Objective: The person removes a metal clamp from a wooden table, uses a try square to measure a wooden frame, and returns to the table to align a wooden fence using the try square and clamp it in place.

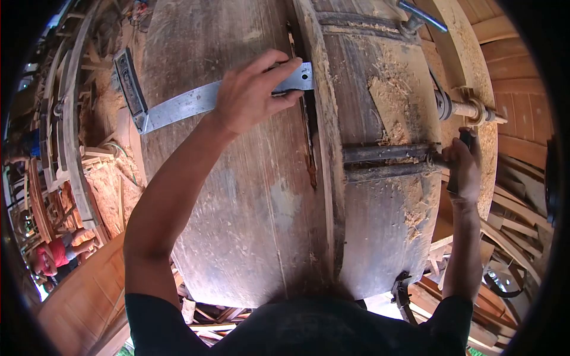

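Note:
A metal try square (184, 108) lies across the wooden saw table (237, 196), its blade end at the upright wooden fence (323, 118). My left hand (255, 92) grips the blade near that end, thumb and fingers on its two edges. The square's dark stock (130, 83) reaches past the table's left edge. At the right edge of the table, my right hand (464, 166) is wrapped round a dark handle beside the lower metal slot rails (389, 154). A narrow slot runs along the left side of the fence.
Sawdust (392, 107) lies right of the fence. A blue-tipped metal handle (424, 16) juts out at the top right. A shaft with a pulley (463, 108) sits beyond the right edge. Wood scraps surround the table. Another person (56, 255) is at the far lower left.

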The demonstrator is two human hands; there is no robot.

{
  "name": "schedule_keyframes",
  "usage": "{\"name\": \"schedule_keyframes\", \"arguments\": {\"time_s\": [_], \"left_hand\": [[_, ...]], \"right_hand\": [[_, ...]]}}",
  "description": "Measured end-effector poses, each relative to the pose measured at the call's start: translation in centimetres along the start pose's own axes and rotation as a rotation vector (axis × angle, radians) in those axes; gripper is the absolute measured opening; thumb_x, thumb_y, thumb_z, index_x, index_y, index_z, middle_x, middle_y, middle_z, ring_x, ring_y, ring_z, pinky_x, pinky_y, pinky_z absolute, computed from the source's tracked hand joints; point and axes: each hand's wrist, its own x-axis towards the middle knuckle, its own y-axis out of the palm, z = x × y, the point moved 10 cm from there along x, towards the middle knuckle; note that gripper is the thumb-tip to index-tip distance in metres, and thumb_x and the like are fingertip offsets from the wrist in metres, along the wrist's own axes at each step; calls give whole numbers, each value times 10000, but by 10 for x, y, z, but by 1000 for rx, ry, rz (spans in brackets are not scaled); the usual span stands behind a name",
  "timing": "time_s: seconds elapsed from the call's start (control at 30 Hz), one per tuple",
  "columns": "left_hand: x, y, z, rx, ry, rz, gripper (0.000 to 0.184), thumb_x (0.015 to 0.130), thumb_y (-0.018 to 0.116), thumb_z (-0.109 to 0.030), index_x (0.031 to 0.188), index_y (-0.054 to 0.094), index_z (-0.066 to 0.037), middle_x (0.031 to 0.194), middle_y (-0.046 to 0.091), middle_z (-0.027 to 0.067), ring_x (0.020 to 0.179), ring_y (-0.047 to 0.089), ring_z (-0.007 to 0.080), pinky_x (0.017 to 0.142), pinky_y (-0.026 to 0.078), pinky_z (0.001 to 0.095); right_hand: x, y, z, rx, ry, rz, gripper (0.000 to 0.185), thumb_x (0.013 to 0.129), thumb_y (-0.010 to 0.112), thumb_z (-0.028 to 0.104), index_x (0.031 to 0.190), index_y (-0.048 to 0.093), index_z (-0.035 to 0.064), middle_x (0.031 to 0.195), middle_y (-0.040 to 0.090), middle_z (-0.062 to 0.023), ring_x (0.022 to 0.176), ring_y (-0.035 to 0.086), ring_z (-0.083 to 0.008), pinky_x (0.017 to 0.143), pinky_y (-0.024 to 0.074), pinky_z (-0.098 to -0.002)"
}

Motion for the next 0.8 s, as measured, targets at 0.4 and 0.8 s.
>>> {"name": "schedule_keyframes", "arguments": {"time_s": [0.4, 0.8], "left_hand": [[1, 0, -1, -3, 3, -7, 484, 748, 834, -300, 1171, 696, -109, 1097, 642, -10, 823, 689, 209, 732, 595, 357], [2, 5, 2, 4, -86, 114, 561, 753, 853, -278, 1263, 672, -130, 1186, 636, 52, 934, 697, 252, 808, 602, 378]], "right_hand": [[-5, 1, -5, 147, 6, -105, 310, 907, 595, 42, 1210, 532, 32, 743, 512, -26, 691, 522, -136, 681, 451, -274], [-2, -15, -9, -3, -46, -178, 339, 930, 573, 81, 1261, 526, 21, 875, 540, -68, 796, 551, -181, 738, 484, -324]]}}
